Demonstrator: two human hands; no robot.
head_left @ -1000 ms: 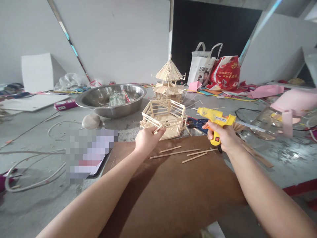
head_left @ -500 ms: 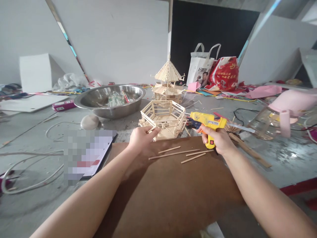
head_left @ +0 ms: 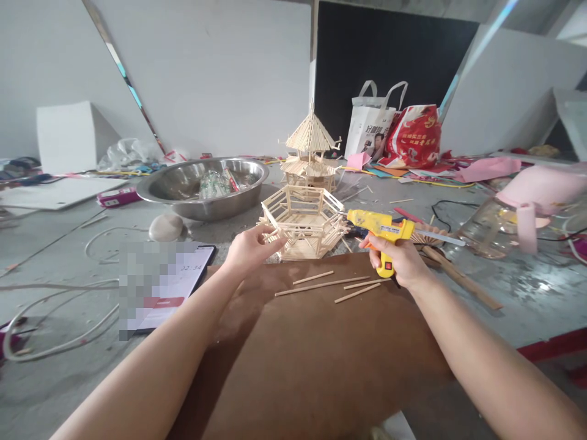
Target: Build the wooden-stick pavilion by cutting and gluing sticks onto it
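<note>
A six-sided wooden stick model [head_left: 305,244] with open rails stands at the far edge of the brown board [head_left: 321,354]. At its front left corner, my left hand [head_left: 251,249] is closed, thumb and fingers on the sticks; the fingertips are partly hidden. My right hand [head_left: 398,261] grips a yellow hot glue gun [head_left: 378,225] by the handle, a finger by the orange trigger. The nozzle points left, close to the model's right upper corner. A glue stick [head_left: 438,236] juts from the gun's back. Several loose wooden sticks [head_left: 321,286] lie on the board.
Behind the model rises a stick pagoda [head_left: 310,137]. A steel basin [head_left: 206,208] and a round white object [head_left: 166,227] are at the left, near a phone [head_left: 183,287]. A jug with a pink lid [head_left: 493,229] and a wooden strip [head_left: 463,278] lie right, with cables around.
My left hand has slid slightly left along the model's front corner. The glue gun in my right hand has shifted a little left and down.
</note>
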